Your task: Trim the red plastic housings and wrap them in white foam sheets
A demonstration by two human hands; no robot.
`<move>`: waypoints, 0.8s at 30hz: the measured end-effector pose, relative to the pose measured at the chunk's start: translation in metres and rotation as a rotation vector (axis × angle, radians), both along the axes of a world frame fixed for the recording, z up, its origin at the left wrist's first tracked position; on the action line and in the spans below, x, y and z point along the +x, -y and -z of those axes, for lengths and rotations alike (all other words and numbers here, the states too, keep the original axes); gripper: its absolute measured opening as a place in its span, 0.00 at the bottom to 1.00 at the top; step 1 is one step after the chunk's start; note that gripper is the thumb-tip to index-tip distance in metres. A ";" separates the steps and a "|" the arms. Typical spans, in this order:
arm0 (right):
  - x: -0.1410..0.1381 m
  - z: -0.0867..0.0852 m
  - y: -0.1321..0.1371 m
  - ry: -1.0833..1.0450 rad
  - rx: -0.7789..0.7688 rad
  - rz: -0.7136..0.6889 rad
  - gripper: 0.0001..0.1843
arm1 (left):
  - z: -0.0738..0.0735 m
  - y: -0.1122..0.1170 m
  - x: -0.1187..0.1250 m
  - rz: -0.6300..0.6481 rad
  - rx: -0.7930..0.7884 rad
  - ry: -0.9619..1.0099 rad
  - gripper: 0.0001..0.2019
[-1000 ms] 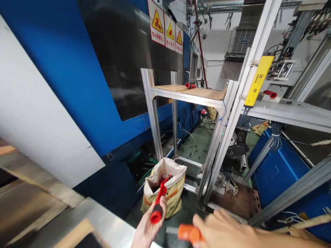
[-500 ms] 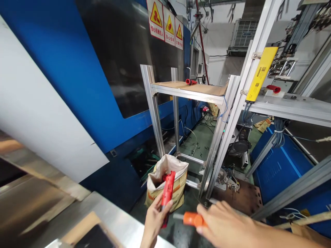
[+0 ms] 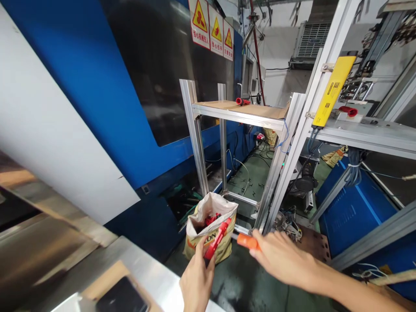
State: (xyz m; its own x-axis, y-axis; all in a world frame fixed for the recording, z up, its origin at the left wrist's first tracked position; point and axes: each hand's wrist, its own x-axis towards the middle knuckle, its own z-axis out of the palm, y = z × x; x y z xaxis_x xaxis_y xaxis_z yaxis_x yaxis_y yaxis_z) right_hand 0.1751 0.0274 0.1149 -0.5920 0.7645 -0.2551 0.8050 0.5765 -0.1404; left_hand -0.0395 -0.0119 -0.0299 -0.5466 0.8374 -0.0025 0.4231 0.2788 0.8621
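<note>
My left hand (image 3: 198,273) is closed around the lower end of a long red plastic part (image 3: 218,241), which tilts up to the right. In my right hand (image 3: 281,255) is an orange-handled tool (image 3: 248,242) with a thin grey tip, blurred, so its exact kind is unclear. The tip points left toward the red part; I cannot tell whether they touch. Beyond both hands, an open woven bag (image 3: 194,243) stands on the floor, with red parts (image 3: 212,219) inside it.
A metal bench (image 3: 156,264) with a dark phone-like object (image 3: 121,299) is at lower left. An aluminium frame (image 3: 238,115) behind the bag carries a cardboard sheet and another red part (image 3: 242,101). A blue machine (image 3: 136,143) stands left; a yellow sensor bar (image 3: 334,91) is upright right.
The red part has tilted further right and sits lower against the bag, revealing the red parts inside. My right hand with the orange-handled tool has moved up.
</note>
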 end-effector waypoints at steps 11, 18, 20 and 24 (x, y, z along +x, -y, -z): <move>0.012 0.003 -0.010 -0.091 -0.038 0.013 0.20 | -0.002 0.001 -0.021 0.095 0.016 1.104 0.22; 0.003 -0.004 0.017 -0.017 -0.176 -0.060 0.19 | -0.004 -0.006 -0.026 -0.088 0.123 1.685 0.16; -0.003 0.000 0.024 -0.003 -0.167 -0.064 0.20 | 0.000 -0.016 -0.027 -0.181 0.179 1.770 0.17; -0.013 0.013 0.024 0.053 -0.186 -0.072 0.20 | 0.006 -0.027 -0.026 -0.364 0.234 1.798 0.13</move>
State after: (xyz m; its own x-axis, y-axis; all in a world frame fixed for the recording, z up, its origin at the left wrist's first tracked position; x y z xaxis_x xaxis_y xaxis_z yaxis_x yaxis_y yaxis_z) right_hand 0.1626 0.0035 0.1019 -0.6254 0.6575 -0.4201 0.7717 0.6008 -0.2085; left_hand -0.0650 0.0155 -0.0363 -0.1485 0.7624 -0.6299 -0.9827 -0.0423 0.1804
